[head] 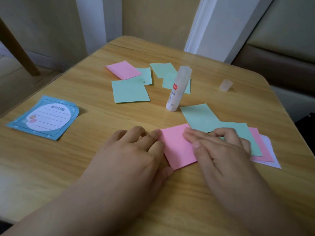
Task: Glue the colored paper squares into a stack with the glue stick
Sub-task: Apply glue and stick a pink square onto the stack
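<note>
Head view: both hands down on one pink square (178, 147) near the table's (68, 167) near edge.
Left hand (134, 150): fingers loosely curled, tips touching the pink square's left edge; grip not clamped on anything.
Right hand (219, 150): fingers fairly straight, pressing flat on the square's right part; grip spread, nothing pinched.
Under the pink square: cannot tell whether another sheet lies beneath.
Glue stick (178, 89): upright, uncapped, long axis vertical with a slight tilt; beyond the hands toward the far edge, just left of a green square (199, 116).
Cap (225, 85): on its side, toward the far right corner.
Nearer hand for the glue: right, judged by reach; a straight push forward past the green square.
Loose squares: green and pink ones (131, 91) toward the far edge; an overlapped pile (259, 145) at the right edge.
Card (46, 118): blue, toward the left edge.
</note>
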Action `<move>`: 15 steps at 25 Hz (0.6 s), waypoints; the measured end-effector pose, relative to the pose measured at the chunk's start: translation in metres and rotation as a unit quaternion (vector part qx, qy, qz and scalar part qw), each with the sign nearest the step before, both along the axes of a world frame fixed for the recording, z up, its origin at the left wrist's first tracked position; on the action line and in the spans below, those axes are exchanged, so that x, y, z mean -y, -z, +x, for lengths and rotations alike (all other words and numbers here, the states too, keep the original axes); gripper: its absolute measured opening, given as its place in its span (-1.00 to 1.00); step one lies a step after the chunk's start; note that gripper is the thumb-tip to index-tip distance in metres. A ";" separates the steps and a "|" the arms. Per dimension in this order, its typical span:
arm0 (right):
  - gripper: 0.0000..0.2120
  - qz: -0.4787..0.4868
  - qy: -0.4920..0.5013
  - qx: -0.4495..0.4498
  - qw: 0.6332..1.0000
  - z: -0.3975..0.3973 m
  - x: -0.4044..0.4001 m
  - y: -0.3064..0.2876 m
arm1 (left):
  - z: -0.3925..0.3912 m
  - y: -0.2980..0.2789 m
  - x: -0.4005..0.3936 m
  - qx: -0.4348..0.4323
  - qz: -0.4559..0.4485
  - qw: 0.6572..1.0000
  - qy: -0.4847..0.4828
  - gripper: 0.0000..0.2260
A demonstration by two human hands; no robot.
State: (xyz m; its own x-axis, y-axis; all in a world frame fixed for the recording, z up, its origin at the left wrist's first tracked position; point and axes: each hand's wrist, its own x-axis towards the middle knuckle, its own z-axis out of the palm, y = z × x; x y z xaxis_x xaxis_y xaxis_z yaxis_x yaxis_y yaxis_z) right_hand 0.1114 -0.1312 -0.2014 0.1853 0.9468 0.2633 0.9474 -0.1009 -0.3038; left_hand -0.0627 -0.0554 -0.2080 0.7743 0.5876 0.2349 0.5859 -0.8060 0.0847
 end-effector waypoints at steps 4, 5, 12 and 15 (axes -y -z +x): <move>-0.53 0.009 -0.001 -0.024 1.000 0.005 0.004 -0.001 | 0.001 -0.001 0.000 -0.002 0.000 1.000 -0.007 -0.54; -0.56 0.009 -0.022 -0.043 0.999 0.001 0.005 -0.002 | 0.002 -0.002 0.000 -0.001 -0.003 1.000 -0.009 -0.54; -0.55 -0.014 -0.025 -0.041 0.999 0.001 0.012 -0.004 | 0.000 -0.002 0.001 0.005 -0.002 1.000 -0.010 -0.53; -0.55 -0.002 -0.004 -0.027 1.000 0.005 0.016 -0.004 | 0.000 -0.002 0.003 0.009 -0.001 1.000 -0.012 -0.54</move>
